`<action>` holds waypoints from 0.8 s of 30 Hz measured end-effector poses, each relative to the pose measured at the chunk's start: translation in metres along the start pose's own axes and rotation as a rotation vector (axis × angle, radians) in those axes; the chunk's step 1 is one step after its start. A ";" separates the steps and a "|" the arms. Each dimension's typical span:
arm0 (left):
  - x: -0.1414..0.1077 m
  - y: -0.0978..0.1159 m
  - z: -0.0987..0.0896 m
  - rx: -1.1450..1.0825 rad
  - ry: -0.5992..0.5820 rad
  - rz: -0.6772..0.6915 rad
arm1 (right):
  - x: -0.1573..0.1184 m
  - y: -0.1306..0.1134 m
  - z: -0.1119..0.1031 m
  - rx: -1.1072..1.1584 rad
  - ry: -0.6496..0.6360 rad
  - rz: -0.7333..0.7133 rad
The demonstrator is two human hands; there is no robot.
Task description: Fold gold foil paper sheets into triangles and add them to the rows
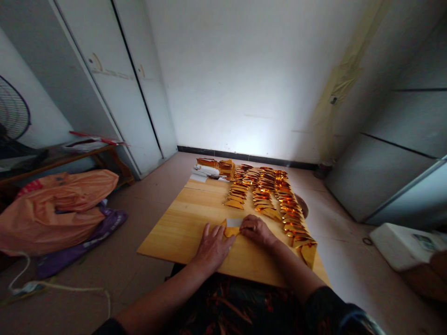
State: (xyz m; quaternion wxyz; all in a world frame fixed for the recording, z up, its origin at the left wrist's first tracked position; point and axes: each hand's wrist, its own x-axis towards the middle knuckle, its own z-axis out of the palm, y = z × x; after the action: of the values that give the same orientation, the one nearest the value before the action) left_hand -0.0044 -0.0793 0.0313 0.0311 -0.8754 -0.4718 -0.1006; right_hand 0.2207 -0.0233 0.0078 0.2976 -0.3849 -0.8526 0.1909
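Note:
A small sheet of gold foil paper (232, 231), with a pale grey-white underside showing at its far part, lies partly folded on the wooden board (174, 223). My left hand (213, 246) rests at its left side, thumb and forefinger holding the near left edge and the other fingers spread on the board. On the right edge, my right hand (257, 230) pinches the paper with bent fingers. Rows of folded gold foil pieces (265, 186) stand overlapping beyond and to the right of my hands.
At the board's far left corner lie a white bundle (206, 170) and more gold foil (225, 166). Orange and purple bags (59, 209) sit on the left floor, near a white cord (73, 287). A white box (405, 246) stands at right, before a grey fridge-like cabinet (394, 153).

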 end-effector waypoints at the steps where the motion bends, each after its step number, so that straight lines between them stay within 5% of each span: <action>1: 0.000 0.000 -0.002 -0.003 -0.020 0.003 | 0.003 -0.001 -0.002 0.016 -0.026 0.023; 14: 0.003 -0.001 -0.007 -0.021 -0.126 -0.001 | 0.032 -0.033 -0.014 -0.430 -0.369 0.232; 24: 0.004 0.001 -0.010 -0.031 -0.137 0.002 | 0.039 -0.045 -0.015 -0.527 -0.432 0.260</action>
State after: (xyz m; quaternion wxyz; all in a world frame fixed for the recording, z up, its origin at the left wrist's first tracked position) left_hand -0.0028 -0.0776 0.0424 -0.0148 -0.8812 -0.4701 -0.0475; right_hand 0.1857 -0.0201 0.0582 -0.0255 -0.5042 -0.8597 0.0779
